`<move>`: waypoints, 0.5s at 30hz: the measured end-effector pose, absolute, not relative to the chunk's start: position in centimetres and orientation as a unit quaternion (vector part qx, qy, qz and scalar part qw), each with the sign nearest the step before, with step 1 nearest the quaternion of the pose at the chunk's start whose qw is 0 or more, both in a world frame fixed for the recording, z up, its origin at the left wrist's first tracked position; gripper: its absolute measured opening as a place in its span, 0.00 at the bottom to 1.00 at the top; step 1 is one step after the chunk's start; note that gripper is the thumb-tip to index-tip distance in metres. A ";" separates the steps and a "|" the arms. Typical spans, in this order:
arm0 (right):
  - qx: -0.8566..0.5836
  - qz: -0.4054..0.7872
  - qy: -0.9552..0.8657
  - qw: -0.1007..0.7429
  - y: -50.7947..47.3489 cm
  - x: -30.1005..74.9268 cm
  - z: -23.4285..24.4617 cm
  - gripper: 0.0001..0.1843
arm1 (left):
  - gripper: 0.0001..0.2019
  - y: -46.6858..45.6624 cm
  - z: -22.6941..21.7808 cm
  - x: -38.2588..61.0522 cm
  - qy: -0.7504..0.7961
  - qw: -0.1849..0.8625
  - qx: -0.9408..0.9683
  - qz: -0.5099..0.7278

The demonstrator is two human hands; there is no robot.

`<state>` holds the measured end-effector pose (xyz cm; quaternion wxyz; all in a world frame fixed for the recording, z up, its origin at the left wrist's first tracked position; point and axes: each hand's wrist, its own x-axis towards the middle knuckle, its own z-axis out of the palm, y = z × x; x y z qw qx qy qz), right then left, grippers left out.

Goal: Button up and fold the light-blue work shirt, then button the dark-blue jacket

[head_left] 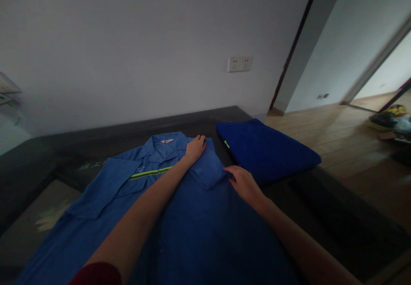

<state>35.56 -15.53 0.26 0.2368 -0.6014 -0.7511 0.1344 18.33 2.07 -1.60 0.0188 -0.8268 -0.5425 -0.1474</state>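
Blue cotton work shirt (192,225), yellow-striped, flat on the dark table (321,191) by the grey wall (128,54).
My left hand (195,147) lies open by its collar, my right hand (244,184) open on the folded sleeve; a folded dark-blue garment (266,150) sits at the far right corner, wooden floor (346,148) beyond.

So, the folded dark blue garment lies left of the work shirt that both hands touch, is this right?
No. In the head view the folded dark blue garment lies right of the work shirt, not left; the left hand and right hand do touch it.
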 end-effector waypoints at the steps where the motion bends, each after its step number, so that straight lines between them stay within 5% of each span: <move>1: -0.600 0.132 -0.751 0.241 -15.6 35.5 0.4 0.22 | 0.12 2.0 -1.4 18.3 -0.538 0.026 -0.829 -0.152; 8: -0.539 0.086 -0.791 0.276 -16.2 34.0 0.3 0.20 | 0.18 0.9 -1.7 20.4 -0.457 -0.008 -0.880 -0.133; 15: -0.533 0.041 -0.834 0.140 -16.7 34.1 -0.6 0.20 | 0.25 0.4 -3.9 21.3 -0.471 -0.024 -0.876 -0.102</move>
